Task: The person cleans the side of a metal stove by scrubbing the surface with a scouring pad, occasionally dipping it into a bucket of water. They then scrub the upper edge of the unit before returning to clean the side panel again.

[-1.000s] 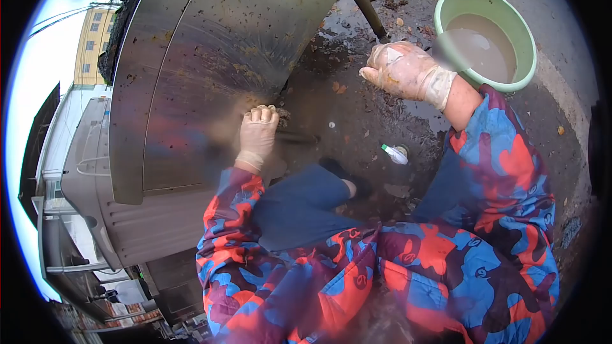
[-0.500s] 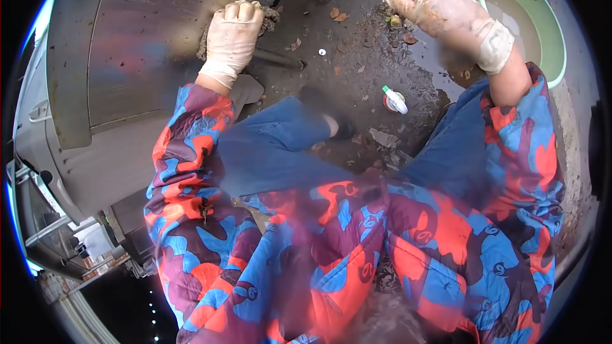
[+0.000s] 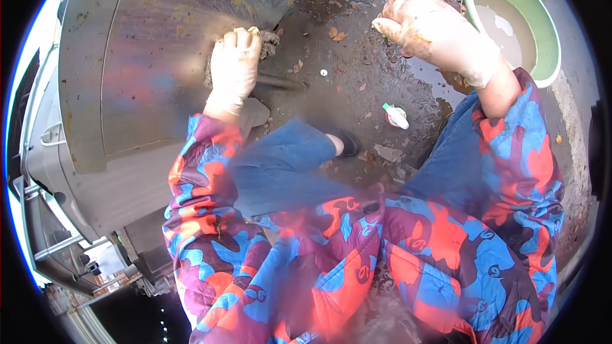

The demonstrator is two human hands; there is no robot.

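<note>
My left hand (image 3: 235, 64), in a pale, dirty glove, is closed around a shaggy grey-brown rag (image 3: 269, 45). It presses the rag against a stained metal panel (image 3: 153, 57) whose surface is streaked with dirt and wet patches. My right hand (image 3: 426, 24), gloved likewise and smeared with brown, hangs over the wet ground with its fingers curled together; nothing shows in them, though the palm is turned away. Beside that hand stands a green basin (image 3: 549, 57) of cloudy water.
A white bottle with a green tip (image 3: 396, 116) is on the muddy ground between my legs. Fallen leaves (image 3: 336, 34) and puddles (image 3: 433, 79) lie around it. A metal leg (image 3: 280, 81) juts out below the panel. At the left are a ladder-like metal frame (image 3: 60, 246) and grey panels.
The view has shifted, so the panel and left hand appear lower and slightly to the right. My left hand stays closed on the rag at the panel; the right hand keeps its curled pose.
</note>
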